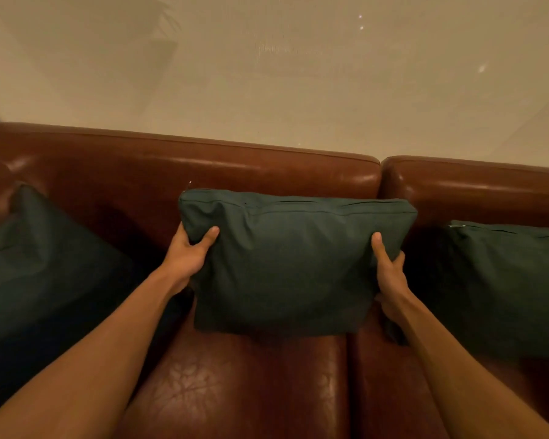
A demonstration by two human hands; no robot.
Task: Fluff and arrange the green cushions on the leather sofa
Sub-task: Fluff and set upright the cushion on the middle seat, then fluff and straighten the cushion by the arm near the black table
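Brown leather sofa (235, 166), seen from above its front edge. Middle dark green square fabric cushion (286, 261) stands upright at the centre of the seat, zip edge up, top leaning against the backrest.

Left hand (187, 255) is closed on the cushion's left side edge, thumb on the front face, fingers hidden behind. Right hand (389, 277) grips the right side edge the same way, thumb forward. Both clamp firmly; fabric puckers at each thumb.

Second green cushion (51, 274) slumps at the sofa's left end, tilted into the corner. Third green cushion (501, 286) leans at the right end, upright against the backrest.

Judgement: mid-task. Centre cushion looks plump and nearly placed. Left cushion looks unsquared and probably needs work; right one appears tidy, though whether it has been fluffed cannot be told.
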